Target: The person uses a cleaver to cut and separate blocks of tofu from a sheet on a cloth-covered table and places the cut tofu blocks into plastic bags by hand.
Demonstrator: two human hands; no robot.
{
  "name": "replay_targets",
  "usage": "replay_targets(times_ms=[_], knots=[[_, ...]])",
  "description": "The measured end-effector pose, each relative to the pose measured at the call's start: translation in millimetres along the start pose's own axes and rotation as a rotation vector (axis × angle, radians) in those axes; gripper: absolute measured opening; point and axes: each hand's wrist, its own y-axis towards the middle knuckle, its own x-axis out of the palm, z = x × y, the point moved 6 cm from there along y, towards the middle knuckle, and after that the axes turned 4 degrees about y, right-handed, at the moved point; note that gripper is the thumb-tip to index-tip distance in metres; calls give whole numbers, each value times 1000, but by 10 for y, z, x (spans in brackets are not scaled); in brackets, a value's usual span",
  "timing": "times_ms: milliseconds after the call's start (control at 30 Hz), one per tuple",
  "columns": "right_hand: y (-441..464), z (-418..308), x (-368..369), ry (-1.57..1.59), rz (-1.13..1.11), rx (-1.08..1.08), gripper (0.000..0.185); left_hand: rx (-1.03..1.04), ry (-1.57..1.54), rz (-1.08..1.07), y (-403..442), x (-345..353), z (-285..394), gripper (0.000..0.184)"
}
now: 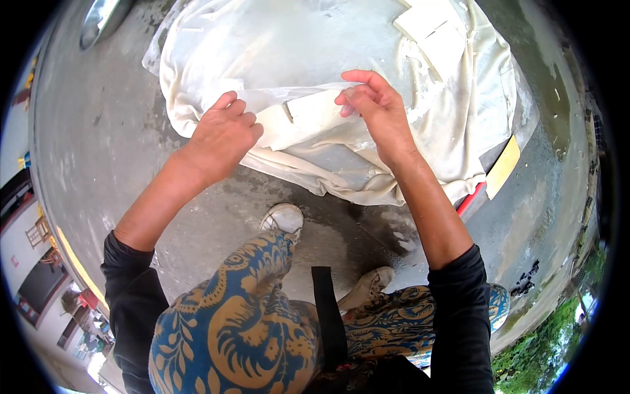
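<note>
A thin translucent sheet [289, 96] stretches between my two hands, over a wide spread of damp white cloth [459, 141]. My left hand [226, 134] is closed on the sheet's left part. On the right, my right hand [377, 108] pinches the sheet between thumb and fingers, with the index finger raised. Flat cream-white slabs [308, 117] lie on the cloth just below the sheet, between the hands. More white slabs [433, 36] rest on the cloth at the upper right.
A metal basin [105, 21] stands at the upper left on the wet concrete floor [105, 125]. A yellowish board [503, 167] and a red edge [470, 199] show at the cloth's right corner. My shoes [284, 218] are below the cloth.
</note>
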Motion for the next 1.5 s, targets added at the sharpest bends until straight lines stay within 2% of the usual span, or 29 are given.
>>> replay_targets(times_ms=[67, 167, 300, 567, 700, 767, 900, 1033, 1133, 1200, 1267, 1333, 1400, 1500], knots=[[6, -27, -7, 15, 7, 12, 24, 59, -42, 126, -62, -126, 12, 16], [-28, -168, 39, 33, -48, -48, 23, 70, 13, 201, -120, -420, -11, 9], [-33, -293, 20, 47, -20, -109, 21, 50, -74, 160, -216, -701, -52, 12], [-140, -475, -94, 71, 31, -198, 15, 65, -121, 281, -243, -1119, -28, 16], [-198, -460, -207, 90, 50, -226, 18, 90, -142, 340, -175, -1154, -30, 18], [-171, -310, -299, 68, 75, -163, 17, 192, -171, 236, -60, -965, 37, 19], [-213, -126, -413, 34, 102, -88, 18, 246, -270, 161, 35, -734, 124, 20], [-252, -21, -632, 38, 163, -60, 18, 235, -399, 204, 142, -898, 12, 24], [-315, 32, -917, -114, 238, -140, 19, 235, -512, 290, 298, -1019, -145, 29], [-434, 58, -1320, -79, 460, -193, 22, 85, -750, 303, 466, -946, -325, 30], [-644, 134, -1829, -173, 694, -180, 25, 75, -763, 296, 662, -838, -399, 29], [-994, 248, -2286, -374, 939, -131, 31, -15, -968, 228, 918, -643, -540, 28], [-1324, 373, -2553, -637, 1048, -13, 37, 26, -977, 242, 1181, -604, -573, 27], [-1604, 758, -2761, -738, 1034, 91, 43, 67, -944, 213, 1566, -523, -536, 27]])
